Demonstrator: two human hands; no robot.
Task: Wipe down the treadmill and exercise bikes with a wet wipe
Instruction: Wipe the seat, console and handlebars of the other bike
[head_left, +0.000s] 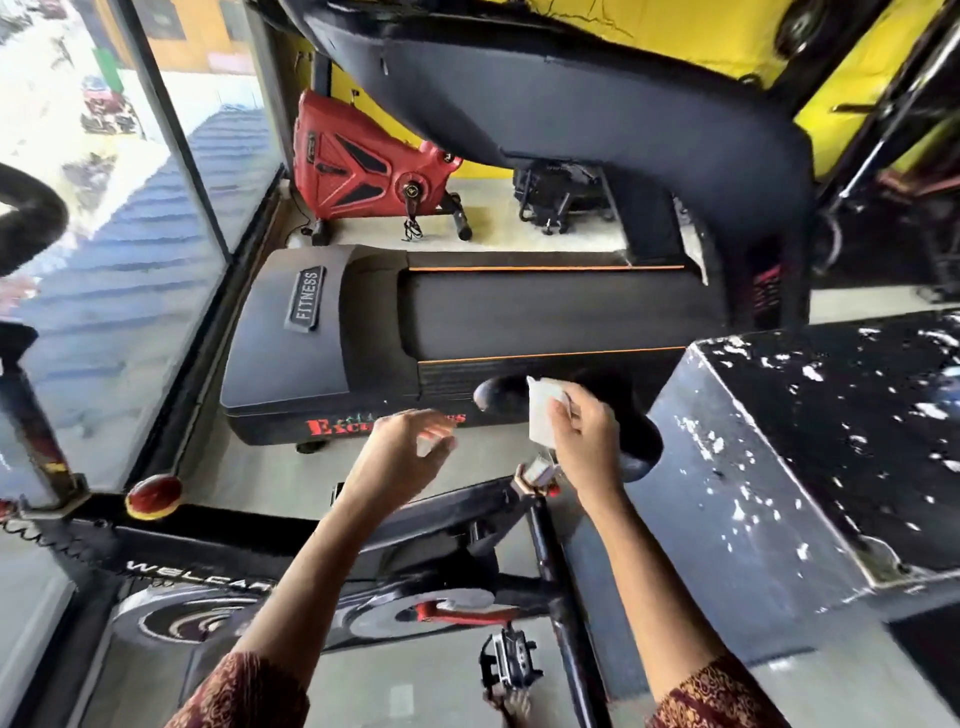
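Note:
My right hand (584, 434) pinches a white wet wipe (545, 410) just above the black saddle (587, 410) of the black exercise bike (218, 551) below me. My left hand (402, 449) hovers beside it to the left, blurred, fingers loosely spread and holding nothing. Beyond the saddle lies the black treadmill (363, 332), its hood marked FITNESS and its belt edged with orange lines. A red exercise bike (358, 161) stands further back by the yellow wall.
A glass wall (135, 270) runs along the left. A large black box with chipped paint (810, 457) stands close on the right. The treadmill's console and arm (571, 88) overhang its belt. The bike's pedal (506, 657) sits low near my foot.

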